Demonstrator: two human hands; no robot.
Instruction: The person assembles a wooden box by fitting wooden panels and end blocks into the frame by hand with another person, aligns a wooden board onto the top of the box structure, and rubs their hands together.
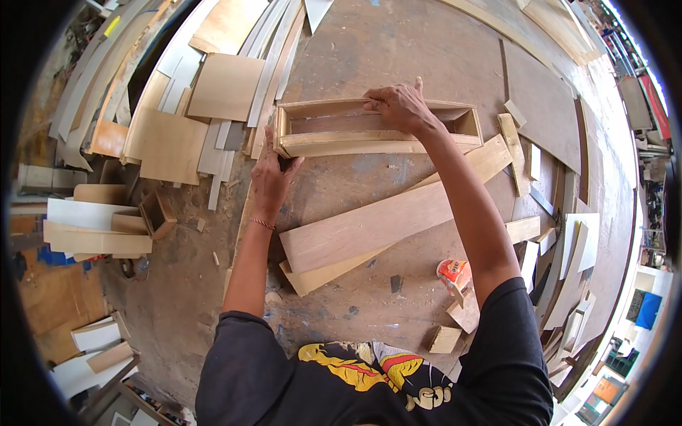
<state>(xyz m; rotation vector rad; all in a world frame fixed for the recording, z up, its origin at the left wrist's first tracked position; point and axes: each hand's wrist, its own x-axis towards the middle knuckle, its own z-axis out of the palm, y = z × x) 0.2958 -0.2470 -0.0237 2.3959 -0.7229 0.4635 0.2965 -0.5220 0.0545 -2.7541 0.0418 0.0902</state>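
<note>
Pale plywood makes up the long, narrow, open-topped box (355, 146) lying at the far side of the scuffed brown worktop (398, 53), its hollow facing up. The left hand (271, 174) is at its left end, fingers close together along the outside and thumb held apart by the near corner; how hard they press cannot be told. The right hand (399, 106) arches over the opening toward the far wall, most fingers bunched and bent, one digit sticking up; whether they pinch that wall is hidden.

My judgement is that uneven pressure is the main risk: a firm push from the right hand with little support at the left could skew the box or strain its thin joints. Bare fingertips could also catch splinters on the raw rims.

Near the box's right end, the tip of a pinkish-brown flat wooden board (369, 224) slants up from the middle, with a paler wooden board (307, 279) under it; a slide that way would likely bump them. Stacked tan wooden panels (226, 87) crowd the left end, leaving that hand scant room. Beyond the far wall the worktop is bare, the freest way to move. A red-and-white cup (449, 268) stands near the right upper arm, where a swinging elbow might knock it.
</note>
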